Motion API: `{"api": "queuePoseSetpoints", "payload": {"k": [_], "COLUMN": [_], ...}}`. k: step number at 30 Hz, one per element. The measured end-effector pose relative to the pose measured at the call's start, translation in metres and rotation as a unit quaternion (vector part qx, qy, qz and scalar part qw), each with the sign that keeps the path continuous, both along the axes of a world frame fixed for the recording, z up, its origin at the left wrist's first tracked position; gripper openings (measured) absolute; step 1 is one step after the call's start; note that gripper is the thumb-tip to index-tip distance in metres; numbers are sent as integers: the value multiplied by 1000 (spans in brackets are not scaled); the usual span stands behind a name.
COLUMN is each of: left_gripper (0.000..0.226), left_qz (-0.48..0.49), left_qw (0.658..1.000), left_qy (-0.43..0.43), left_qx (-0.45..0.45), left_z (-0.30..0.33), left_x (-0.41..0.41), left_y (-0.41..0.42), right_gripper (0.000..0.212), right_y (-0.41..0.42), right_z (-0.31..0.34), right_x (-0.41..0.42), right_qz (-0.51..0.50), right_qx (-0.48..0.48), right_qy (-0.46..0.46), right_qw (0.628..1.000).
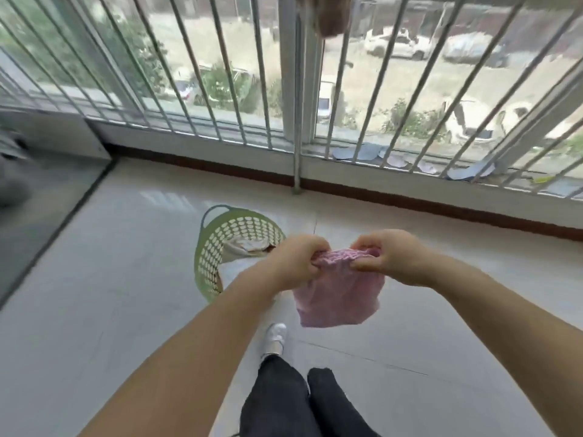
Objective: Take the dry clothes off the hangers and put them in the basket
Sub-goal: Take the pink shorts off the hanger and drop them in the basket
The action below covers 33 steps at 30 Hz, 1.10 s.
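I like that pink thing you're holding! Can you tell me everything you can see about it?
The small pink knitted garment looks soft, with a ribbed, gathered top edge. The left hand and the right hand pinch that edge at either end, bunching it between them. The rest hangs loose below, in the air above the pale tiled floor, just right of the green perforated plastic laundry basket. No hanger shows on it.

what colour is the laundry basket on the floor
Light green basket, with rows of oval holes in its wall; the head view shows it.

Head view – looking down, forward, near hands (344,260)
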<state>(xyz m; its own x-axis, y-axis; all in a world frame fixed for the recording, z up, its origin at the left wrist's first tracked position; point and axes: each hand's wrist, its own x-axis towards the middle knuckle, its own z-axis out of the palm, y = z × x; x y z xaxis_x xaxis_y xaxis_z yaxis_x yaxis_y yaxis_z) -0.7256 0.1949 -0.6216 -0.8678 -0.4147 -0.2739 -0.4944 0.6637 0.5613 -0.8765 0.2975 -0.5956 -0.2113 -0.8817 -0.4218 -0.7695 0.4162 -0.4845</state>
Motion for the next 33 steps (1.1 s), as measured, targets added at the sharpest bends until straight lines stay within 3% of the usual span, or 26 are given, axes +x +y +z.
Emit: {"api": "queuePoseSetpoints", "payload": {"k": [9, 16, 22, 29, 33], "left_gripper": [19, 28, 32, 34, 39], "left_qz": [123, 220, 263, 224, 111], "left_qw": [990, 970, 959, 973, 992], "left_qy": [-34, -37, -21, -6, -45], "left_qx": [52, 93, 105, 56, 25], "left_z": [-82, -150, -246, -362, -441], "left_x": [89, 97, 72, 53, 59], "left_y": [-114, -207, -258, -271, -246], "right_gripper": [29, 26, 28, 28, 30], "right_y": [-133, -232, -289, -284, -250], "right_z": [-80, -164, -251, -367, -442], "right_x": [69, 72, 55, 45, 58], "right_qz": [99, 40, 32, 50, 107], "right_qx": [53, 51, 26, -21, 72], "right_qy": [-15, -72, -1, 78, 124], "right_qw": [994, 995, 999, 996, 984]}}
